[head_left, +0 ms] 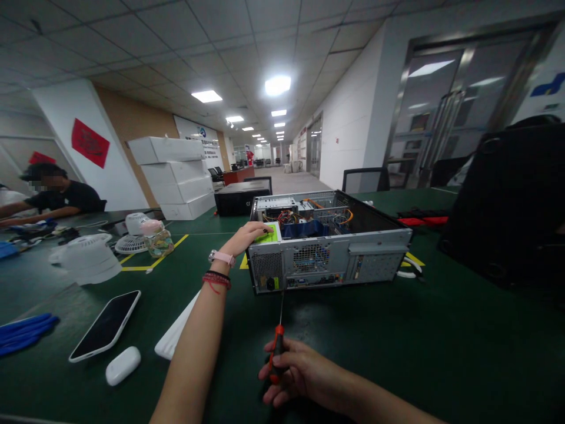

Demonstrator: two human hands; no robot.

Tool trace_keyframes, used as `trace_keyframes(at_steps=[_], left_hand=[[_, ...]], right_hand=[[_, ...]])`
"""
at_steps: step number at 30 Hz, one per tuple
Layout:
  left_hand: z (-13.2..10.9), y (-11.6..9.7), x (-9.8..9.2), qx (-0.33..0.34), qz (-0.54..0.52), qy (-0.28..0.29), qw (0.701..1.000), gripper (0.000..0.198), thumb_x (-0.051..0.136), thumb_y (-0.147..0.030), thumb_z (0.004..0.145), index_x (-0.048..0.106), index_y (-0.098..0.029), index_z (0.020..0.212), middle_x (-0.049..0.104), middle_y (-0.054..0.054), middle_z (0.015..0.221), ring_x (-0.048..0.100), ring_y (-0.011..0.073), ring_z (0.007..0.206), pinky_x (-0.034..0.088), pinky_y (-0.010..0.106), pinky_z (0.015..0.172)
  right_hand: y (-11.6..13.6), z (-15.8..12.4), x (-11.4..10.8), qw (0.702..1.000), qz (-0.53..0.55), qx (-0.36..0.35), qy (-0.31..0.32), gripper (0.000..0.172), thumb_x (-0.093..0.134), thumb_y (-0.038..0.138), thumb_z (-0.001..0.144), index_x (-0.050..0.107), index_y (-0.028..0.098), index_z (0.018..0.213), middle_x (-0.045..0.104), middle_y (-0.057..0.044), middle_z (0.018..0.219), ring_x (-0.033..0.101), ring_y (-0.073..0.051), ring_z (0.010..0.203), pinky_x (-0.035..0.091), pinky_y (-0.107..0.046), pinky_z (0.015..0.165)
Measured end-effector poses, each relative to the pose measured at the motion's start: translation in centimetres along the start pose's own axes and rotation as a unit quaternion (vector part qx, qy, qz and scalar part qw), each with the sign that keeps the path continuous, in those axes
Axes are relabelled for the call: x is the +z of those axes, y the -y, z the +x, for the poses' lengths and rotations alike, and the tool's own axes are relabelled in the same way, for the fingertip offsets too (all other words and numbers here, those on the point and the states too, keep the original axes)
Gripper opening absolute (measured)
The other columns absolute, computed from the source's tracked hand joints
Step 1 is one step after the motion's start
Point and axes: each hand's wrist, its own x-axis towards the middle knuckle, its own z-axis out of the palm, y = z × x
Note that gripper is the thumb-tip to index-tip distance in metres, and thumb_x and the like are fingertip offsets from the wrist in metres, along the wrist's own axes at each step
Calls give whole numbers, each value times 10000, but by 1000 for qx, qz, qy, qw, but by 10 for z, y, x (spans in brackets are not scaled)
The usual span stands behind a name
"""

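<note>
An opened desktop computer case lies on its side on the green table, its rear panel towards me. Ribbon cables and coloured wires show inside. My left hand rests on the power supply with a bright green label, at the case's left rear corner; its fingers are stretched out. Below the case, my right hand grips a screwdriver with a red and black handle. Its thin shaft points up at the lower edge of the rear panel; whether the tip touches a screw I cannot tell.
Left of my arm lie a phone, a white earbud case, a white slab and blue gloves. Beyond are a glass jar and stacked white boxes. A large black object stands right. A person sits far left.
</note>
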Motion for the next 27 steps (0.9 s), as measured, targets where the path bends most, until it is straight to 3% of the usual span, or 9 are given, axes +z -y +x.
trace_keyframes(at_steps=[27], left_hand=[[0, -1, 0, -1, 4, -1, 1000, 389, 374, -306, 802, 684, -188, 1005, 630, 24, 1179, 467, 209, 1194, 266, 335, 1092]], right_hand=[[4, -2, 3, 1000, 5, 17, 0, 500, 615, 270, 615, 335, 173, 1018, 673, -33, 802, 674, -170, 588, 449, -276, 588]])
